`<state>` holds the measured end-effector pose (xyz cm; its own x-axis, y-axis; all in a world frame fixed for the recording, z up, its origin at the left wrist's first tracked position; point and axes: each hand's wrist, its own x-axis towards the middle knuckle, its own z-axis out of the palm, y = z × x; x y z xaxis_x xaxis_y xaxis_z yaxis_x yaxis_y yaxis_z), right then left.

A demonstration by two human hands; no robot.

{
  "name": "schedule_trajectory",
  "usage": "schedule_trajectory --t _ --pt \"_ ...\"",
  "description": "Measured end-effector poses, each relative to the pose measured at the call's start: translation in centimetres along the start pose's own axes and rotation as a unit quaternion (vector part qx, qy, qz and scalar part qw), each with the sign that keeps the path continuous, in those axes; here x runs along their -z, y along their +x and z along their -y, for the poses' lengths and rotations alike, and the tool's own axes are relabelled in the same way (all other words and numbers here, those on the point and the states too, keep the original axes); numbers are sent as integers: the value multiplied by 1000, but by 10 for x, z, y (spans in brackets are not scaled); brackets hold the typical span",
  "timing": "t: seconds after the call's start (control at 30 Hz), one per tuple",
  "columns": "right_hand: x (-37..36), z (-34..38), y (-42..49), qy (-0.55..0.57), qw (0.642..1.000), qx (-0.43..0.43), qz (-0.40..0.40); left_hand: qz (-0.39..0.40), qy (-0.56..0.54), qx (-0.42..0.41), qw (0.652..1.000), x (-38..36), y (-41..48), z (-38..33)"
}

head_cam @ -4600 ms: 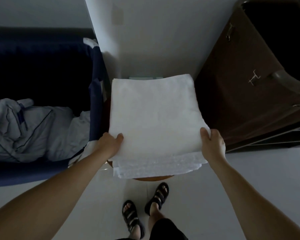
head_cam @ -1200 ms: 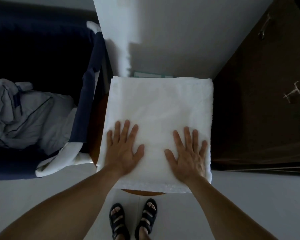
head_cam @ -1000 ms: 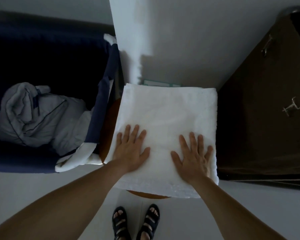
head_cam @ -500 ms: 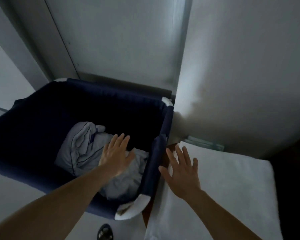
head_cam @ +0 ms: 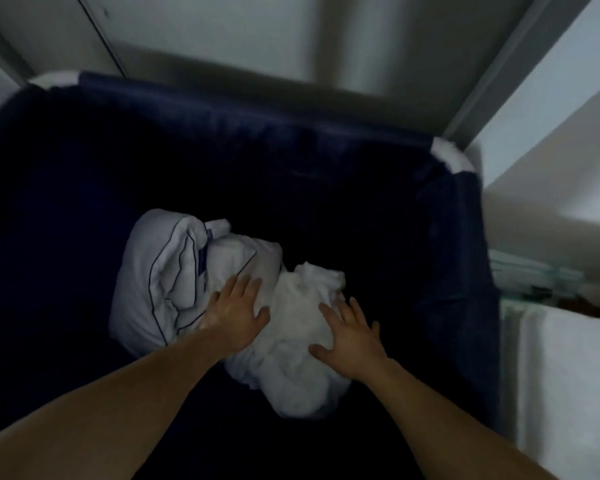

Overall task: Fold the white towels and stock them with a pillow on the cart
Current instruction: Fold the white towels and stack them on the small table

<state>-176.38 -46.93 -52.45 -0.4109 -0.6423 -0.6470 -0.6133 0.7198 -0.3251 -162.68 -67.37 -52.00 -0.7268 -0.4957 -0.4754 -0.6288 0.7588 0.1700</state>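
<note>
Deep inside a dark blue fabric bin (head_cam: 458, 216) lies a white pillow (head_cam: 160, 271) with thin dark piping, crumpled beside a bunched white towel (head_cam: 291, 341). My left hand (head_cam: 236, 313) lies on the spot where pillow and towel meet, fingers spread and fairly straight. My right hand (head_cam: 350, 337) rests flat on the towel's right side, fingers spread too. Neither hand grips anything. The folded white towel stack (head_cam: 568, 393) shows at the right edge of the view.
The bin's white corner pieces (head_cam: 452, 157) show at its top rim. A pale wall and a grey door frame (head_cam: 520, 64) rise behind it. Something greenish (head_cam: 534, 271) lies between the bin and the folded stack.
I have turned left from the folded towels. Both hands left the stack, went down into the blue bin, and now lie on the pillow and crumpled towel.
</note>
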Motion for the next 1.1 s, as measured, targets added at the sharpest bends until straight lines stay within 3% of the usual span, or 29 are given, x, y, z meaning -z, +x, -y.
schedule_trajectory --t 0.23,0.4,0.6,0.73,0.83,0.93,1.1 --pt "-104 -26 90 24 989 -71 124 63 -50 -34 996 -94 74 20" --pt "-185 -37 129 0 978 -105 180 109 -28 -52 992 -170 94 33" --pt "-251 -51 113 -41 973 -149 171 140 -53 -46 988 -202 91 43" --pt "-246 -58 116 33 972 -211 97 134 -94 -51 985 -185 93 41" --pt "-219 -49 116 62 969 -186 149 129 -126 -63 982 -162 89 34" --pt "-177 -37 103 159 963 -165 141 176 -165 -75 968 -128 75 24" --pt "-70 -18 47 272 954 -127 29 274 -217 -110 931 -40 40 -2"
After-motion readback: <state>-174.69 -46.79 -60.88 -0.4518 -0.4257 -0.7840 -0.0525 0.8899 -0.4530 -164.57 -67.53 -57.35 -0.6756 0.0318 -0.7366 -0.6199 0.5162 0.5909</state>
